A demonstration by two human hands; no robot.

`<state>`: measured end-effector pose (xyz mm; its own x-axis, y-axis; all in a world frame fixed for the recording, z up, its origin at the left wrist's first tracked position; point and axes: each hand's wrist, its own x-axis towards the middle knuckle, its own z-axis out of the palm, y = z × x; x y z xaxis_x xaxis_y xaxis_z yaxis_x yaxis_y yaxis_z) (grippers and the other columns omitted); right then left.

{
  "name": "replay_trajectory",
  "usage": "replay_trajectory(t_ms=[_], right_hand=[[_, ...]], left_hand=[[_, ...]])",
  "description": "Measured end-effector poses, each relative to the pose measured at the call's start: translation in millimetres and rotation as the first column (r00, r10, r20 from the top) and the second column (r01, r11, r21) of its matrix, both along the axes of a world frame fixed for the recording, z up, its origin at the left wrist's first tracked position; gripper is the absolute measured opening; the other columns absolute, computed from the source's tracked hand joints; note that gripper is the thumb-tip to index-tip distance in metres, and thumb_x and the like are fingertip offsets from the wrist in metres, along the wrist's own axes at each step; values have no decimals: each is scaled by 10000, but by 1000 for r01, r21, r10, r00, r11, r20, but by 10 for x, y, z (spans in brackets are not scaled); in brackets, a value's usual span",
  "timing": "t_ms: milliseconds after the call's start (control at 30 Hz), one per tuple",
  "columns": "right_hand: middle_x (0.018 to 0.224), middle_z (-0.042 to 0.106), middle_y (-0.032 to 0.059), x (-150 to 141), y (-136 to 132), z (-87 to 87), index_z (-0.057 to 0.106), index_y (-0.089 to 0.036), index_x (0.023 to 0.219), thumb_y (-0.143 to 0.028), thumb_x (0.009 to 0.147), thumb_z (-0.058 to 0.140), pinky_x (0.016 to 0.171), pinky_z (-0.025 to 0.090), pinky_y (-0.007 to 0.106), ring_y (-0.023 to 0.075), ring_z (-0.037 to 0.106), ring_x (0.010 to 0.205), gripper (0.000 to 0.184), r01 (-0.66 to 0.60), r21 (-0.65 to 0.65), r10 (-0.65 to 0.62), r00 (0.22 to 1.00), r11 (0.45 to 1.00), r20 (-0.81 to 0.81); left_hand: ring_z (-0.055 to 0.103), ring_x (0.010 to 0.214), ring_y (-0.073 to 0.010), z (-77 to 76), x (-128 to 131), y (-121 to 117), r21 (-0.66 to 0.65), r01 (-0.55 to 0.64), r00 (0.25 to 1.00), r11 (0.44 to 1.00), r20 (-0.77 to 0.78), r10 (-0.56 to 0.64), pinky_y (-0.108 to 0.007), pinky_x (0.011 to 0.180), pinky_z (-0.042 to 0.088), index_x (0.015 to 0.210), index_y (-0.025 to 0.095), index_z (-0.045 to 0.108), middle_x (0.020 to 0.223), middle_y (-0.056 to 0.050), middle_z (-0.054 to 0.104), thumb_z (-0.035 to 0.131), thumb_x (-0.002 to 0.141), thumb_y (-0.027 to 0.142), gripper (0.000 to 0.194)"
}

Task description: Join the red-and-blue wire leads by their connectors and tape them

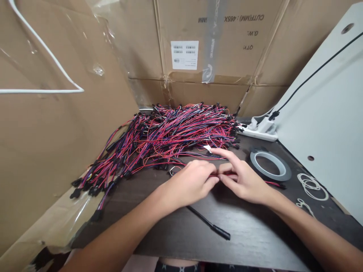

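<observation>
Over the dark table my left hand [194,183] and my right hand [241,177] meet, fingertips almost touching. Both are closed in a pinch on thin red and black wires [214,175]; most of the wires are hidden by the fingers. The right index finger stretches forward, its tip beside a small white tag [208,148]; whether it touches the tag I cannot tell. From below my left hand runs a black cable [208,223] with a thick plug end, lying on the table. Red wire ends with a black connector [280,185] come out to the right of my right hand.
A large heap of red, black and purple wire harnesses [181,130] lies behind the hands. A roll of tape [270,166] and rubber bands [312,187] are on the right. Behind them sits a white power strip [258,132]. Cardboard [141,41] walls the back and left.
</observation>
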<state>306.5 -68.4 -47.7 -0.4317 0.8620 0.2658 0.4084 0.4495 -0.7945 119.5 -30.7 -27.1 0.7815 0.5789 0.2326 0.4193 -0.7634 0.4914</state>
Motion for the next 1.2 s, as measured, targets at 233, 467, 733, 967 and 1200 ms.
replay_trajectory(t_ms=[233,467,733,967,1200], right_hand=[[657,542,-53,-35,-14,-31,204,-251,1439,-62,856,461,574,448,194,103,475,591,665,4,37,-5,1000,999,27],[645,532,-60,26,3,-23,252,-259,1425,-44,855,442,514,391,168,90,417,559,638,-63,37,61,997,997,46],[611,465,-73,131,39,-3,304,-254,1390,-40,837,445,464,324,154,80,351,523,609,-48,17,47,998,999,34],[620,471,-67,195,99,-31,296,-256,1402,-52,834,455,473,326,157,76,344,521,624,-42,-50,43,999,998,13],[626,477,-59,232,113,-22,261,-224,1404,-88,839,468,483,325,179,81,361,512,617,-3,-133,4,1000,991,3]], left_hand=[[609,661,-132,-79,19,40,-142,-17,997,990,66,27,-239,679,431,761,142,683,692,-7,681,584,847,128,131],[594,608,-121,-100,-13,64,-72,26,996,997,84,-20,-232,650,412,736,130,704,661,-13,684,592,835,111,151],[628,671,-144,-130,-111,158,0,39,999,999,22,-39,-245,660,420,767,132,705,723,-37,709,566,860,129,167],[615,681,-153,-103,-138,194,109,8,993,994,-119,5,-251,616,405,780,169,702,726,-26,692,542,876,163,187],[598,669,-150,-123,-160,193,238,11,985,971,-172,31,-243,570,378,847,172,702,742,-30,671,491,889,144,217]])
